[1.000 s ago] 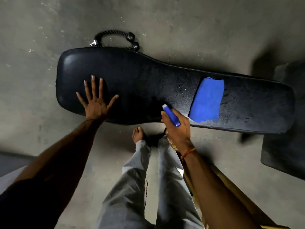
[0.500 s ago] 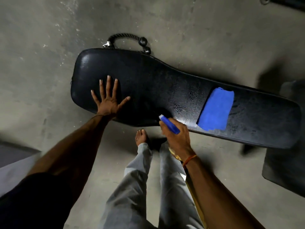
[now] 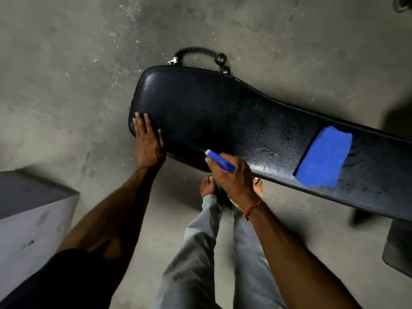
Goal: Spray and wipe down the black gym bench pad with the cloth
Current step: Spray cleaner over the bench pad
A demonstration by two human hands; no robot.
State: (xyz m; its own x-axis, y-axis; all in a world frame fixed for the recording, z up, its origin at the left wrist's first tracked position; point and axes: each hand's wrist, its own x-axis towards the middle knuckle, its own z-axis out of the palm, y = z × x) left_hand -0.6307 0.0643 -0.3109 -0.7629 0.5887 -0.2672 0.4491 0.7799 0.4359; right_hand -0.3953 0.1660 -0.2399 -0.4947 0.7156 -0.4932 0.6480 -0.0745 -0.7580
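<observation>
Bench pad [image 3: 211,108] mostly open btwn left hand [image 3: 148,143], flat at its near-left end, and blue cloth [image 3: 323,159] lying well to the right. Right hand [image 3: 231,177] w/ spray bottle [image 3: 219,161] sits over near edge. Rope handle [image 3: 200,55] just beyond far edge. Grey block [image 3: 33,210], maybe a box, crowds floor [image 3: 66,74] on left.

I see both forearms bare, no gloves on the left hand [image 3: 149,144] or the right hand [image 3: 234,178]. Thin orange thread band [image 3: 252,209] circles the right wrist. Black short sleeve [image 3: 58,279] covers the left upper arm at the frame's bottom corner. Light grey trousers [image 3: 214,259], loose and creased, on both legs. Feet [image 3: 207,186] bare, toes showing, no shoes.
</observation>
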